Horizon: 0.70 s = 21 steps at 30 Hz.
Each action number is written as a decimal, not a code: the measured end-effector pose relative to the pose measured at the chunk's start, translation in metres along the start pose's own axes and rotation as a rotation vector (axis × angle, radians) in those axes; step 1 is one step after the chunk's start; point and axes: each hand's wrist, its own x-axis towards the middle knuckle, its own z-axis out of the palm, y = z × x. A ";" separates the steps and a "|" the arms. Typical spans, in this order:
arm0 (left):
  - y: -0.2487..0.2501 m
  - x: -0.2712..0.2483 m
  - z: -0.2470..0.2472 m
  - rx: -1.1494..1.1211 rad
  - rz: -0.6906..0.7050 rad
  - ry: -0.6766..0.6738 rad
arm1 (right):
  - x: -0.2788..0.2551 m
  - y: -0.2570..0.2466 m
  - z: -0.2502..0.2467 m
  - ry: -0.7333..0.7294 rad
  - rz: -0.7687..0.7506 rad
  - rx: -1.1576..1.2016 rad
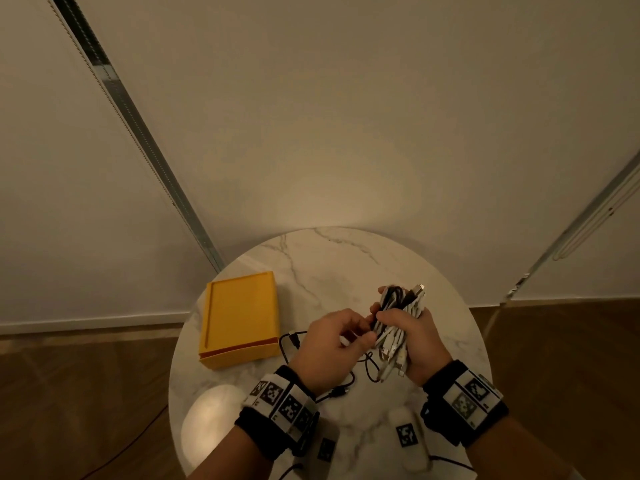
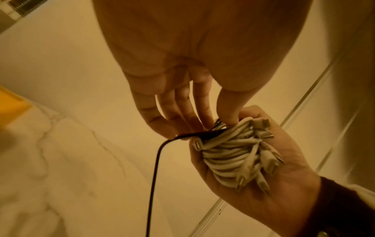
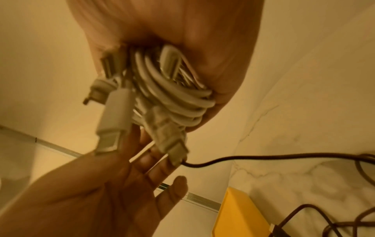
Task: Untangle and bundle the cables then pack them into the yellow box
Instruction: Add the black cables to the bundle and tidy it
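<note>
My right hand (image 1: 389, 315) grips a coiled bundle of white cables (image 1: 394, 337) with a few black strands, held upright above the table; its plugs stick out (image 2: 263, 157) (image 3: 113, 115). My left hand (image 1: 367, 329) meets the bundle's left side and pinches a black cable (image 2: 156, 160) between thumb and fingertips (image 2: 205, 121). That cable trails down and lies in loose loops on the table (image 1: 287, 344) (image 3: 263, 156). The yellow box (image 1: 242, 317) lies at the table's left, apart from both hands; I cannot tell whether its flat top is a lid.
The round marble table (image 1: 346, 258) is small, with its edge close on every side. Two white tagged blocks (image 1: 408, 438) (image 1: 325, 448) sit at the near edge by my wrists. Wood floor and white walls surround it.
</note>
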 end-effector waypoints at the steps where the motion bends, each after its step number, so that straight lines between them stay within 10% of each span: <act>1: -0.002 0.000 -0.001 0.038 0.019 -0.023 | -0.001 0.000 0.000 -0.005 0.011 0.016; 11: -0.013 -0.009 -0.014 0.301 0.054 0.020 | -0.003 -0.007 0.005 -0.095 0.205 0.411; 21: -0.019 -0.016 -0.030 -0.196 -0.102 -0.183 | -0.002 -0.010 -0.004 -0.259 0.306 0.273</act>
